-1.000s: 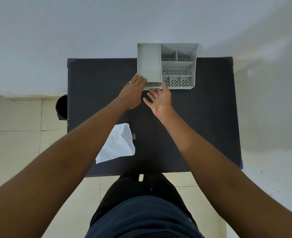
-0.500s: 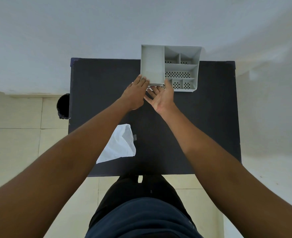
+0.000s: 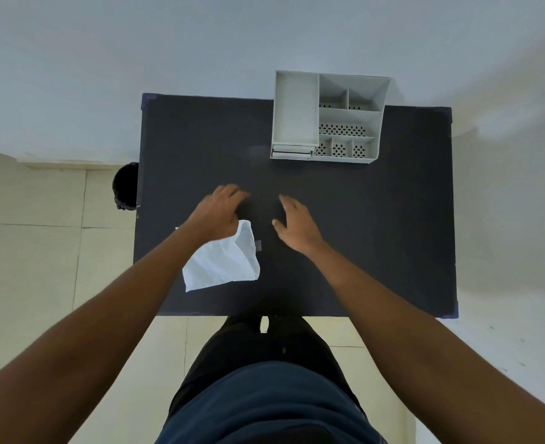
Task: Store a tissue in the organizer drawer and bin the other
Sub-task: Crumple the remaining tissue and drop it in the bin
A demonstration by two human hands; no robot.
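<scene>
A white tissue point(image 3: 224, 261) lies flat on the dark table point(image 3: 360, 219), near its front left. My left hand point(image 3: 218, 209) hovers just beyond the tissue's far corner, fingers apart, holding nothing. My right hand point(image 3: 295, 221) is beside it to the right, also spread with nothing in it. The grey organizer point(image 3: 328, 116) stands at the table's far edge; its drawer point(image 3: 292, 151) at the front left is pushed in. A black bin point(image 3: 125, 185) sits on the floor by the table's left edge. Only one tissue shows.
A small grey tape mark point(image 3: 258, 245) lies on the table right of the tissue. A white wall rises behind the table. Tiled floor point(image 3: 40, 251) spreads to the left, and my legs point(image 3: 264, 379) stand at the front edge.
Both hands have pulled back from the organizer's drawer toward the table's middle, near the tissue. The drawer now sits pushed in. The tissue has not moved.
</scene>
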